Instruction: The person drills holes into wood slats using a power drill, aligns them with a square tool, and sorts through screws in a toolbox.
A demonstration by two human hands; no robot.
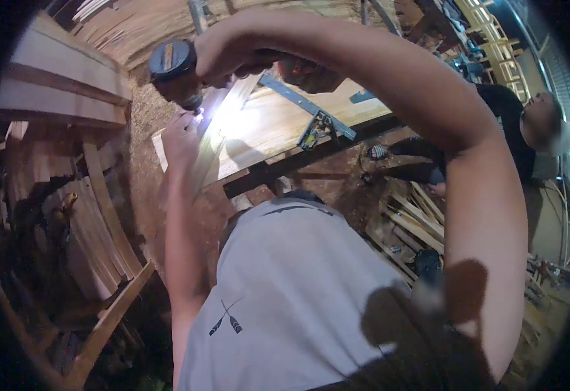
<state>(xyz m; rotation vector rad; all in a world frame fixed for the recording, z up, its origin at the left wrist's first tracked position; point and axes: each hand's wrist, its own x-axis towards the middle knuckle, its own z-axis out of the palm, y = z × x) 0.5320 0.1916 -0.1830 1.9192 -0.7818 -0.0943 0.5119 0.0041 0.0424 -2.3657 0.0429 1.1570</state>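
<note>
My right hand [223, 58] is wrapped round a dark cordless drill [173, 68], its chuck tilted down toward a narrow wooden strip [210, 151]. Right by the chuck, my left hand [182, 140] has its fingers drawn together at the strip's edge; what they pinch is too small to make out. The drill's lamp throws a bright glare over the strip and the wide wooden board [268, 133] beneath it. A combination square [307, 107] with a metal blade lies on that board, to the right of the strip.
Planks [70, 78] stand stacked at the left, with more timber [99, 215] below. A dark beam [259, 179] runs under the board's near edge. At the right a person [510, 124] in dark clothes sits near loose wood offcuts [418, 218]. Sawdust covers the ground.
</note>
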